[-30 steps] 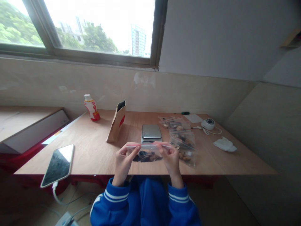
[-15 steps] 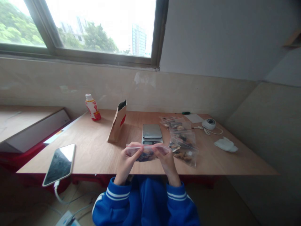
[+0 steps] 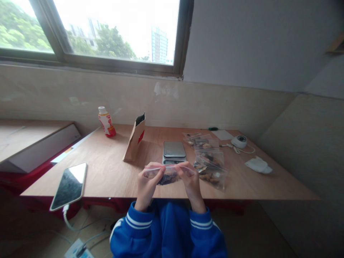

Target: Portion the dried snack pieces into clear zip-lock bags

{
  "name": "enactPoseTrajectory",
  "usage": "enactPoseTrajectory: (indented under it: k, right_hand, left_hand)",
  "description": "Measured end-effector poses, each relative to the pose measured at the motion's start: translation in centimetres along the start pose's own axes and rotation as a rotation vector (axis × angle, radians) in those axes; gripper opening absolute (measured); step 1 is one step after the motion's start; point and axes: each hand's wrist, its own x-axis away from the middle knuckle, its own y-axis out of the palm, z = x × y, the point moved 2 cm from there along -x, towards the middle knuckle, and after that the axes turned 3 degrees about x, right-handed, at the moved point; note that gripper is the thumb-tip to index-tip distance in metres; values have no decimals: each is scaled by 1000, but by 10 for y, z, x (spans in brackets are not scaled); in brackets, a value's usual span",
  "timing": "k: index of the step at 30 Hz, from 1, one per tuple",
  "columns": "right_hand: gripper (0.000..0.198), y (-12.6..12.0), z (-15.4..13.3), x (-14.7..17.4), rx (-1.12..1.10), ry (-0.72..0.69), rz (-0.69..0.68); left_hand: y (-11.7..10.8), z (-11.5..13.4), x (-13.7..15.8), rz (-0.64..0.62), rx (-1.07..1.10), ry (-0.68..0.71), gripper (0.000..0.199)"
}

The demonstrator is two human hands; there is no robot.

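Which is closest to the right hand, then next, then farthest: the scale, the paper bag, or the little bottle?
From the right hand:
1. Scale, just behind the hands.
2. Paper bag, standing farther back on the left.
3. Bottle, far back-left by the wall.

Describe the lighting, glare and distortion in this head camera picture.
Head view: the window is blown out white, so the wall below looks dim; the phone screen mirrors that glare; wide-angle bending curves the table edges; the zip bag between left hand and right hand looks soft.
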Motion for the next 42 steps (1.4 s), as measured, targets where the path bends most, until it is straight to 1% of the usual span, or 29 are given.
enactPoseTrajectory:
  k: [2,4,6,10,17,19,21,26,29,31,33,36,40,42]
  right_hand:
    - [14,0,-1,-1,-28,18,-22]
    - [14,0,-3,-2,-32,35,-65]
    - [17,1,-6,-2,-29,48,-116]
    - [16,4,-11,0,-32,33,-201]
    - [13,5,-7,0,-71,30,-234]
    - [11,5,-5,0,-74,9,-202]
    - [10,7,-3,0,-67,-15,-139]
    - [11,14,-6,0,-29,-49,-24]
    - [11,18,-10,2,4,-73,58]
    - [11,19,-13,3,11,-68,90]
    - [12,18,-13,3,10,-40,93]
    - [18,14,-10,4,-20,22,75]
    - [30,13,-5,5,-84,80,38]
    - [34,13,-4,4,-107,99,26]
  left_hand:
    - [1,0,0,-44,14,-12,20]
    - [2,1,-1,-131,26,-19,20]
    - [2,2,-1,-167,27,-13,20]
    - [1,3,-1,-118,25,-22,19]
    - [2,3,-2,-126,39,-26,17]
    - [4,3,-1,-126,52,-36,17]
    - [5,4,0,-116,62,-43,17]
    - [10,3,3,-92,66,-61,19]
    - [12,2,4,-30,41,-58,20]
    - [12,3,5,19,18,-44,21]
    - [12,4,6,27,6,-44,22]
    - [12,7,5,-4,17,-72,24]
    - [8,7,1,90,33,-90,31]
    - [6,5,0,106,23,-110,37]
